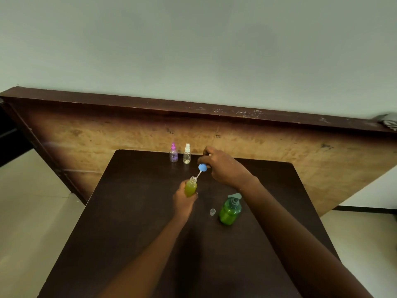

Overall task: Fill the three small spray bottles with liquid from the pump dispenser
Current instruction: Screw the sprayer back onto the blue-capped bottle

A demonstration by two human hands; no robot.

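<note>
My left hand (pixel 183 201) grips a small open spray bottle (pixel 190 187) filled with yellow-green liquid, held tilted above the dark table (pixel 129 233). My right hand (pixel 223 166) pinches the blue spray head (pixel 202 167), whose thin dip tube reaches down into the bottle's neck. A pink-capped spray bottle (pixel 173 153) and a white-capped spray bottle (pixel 187 154) stand upright at the table's far edge, both looking nearly without liquid. The green pump dispenser (pixel 230 209) stands to the right of my left hand.
A small clear cap (pixel 212 212) sits on the table just left of the dispenser. A large wooden board (pixel 279 143) leans against the wall right behind the table. Pale floor (pixel 32 201) shows on both sides.
</note>
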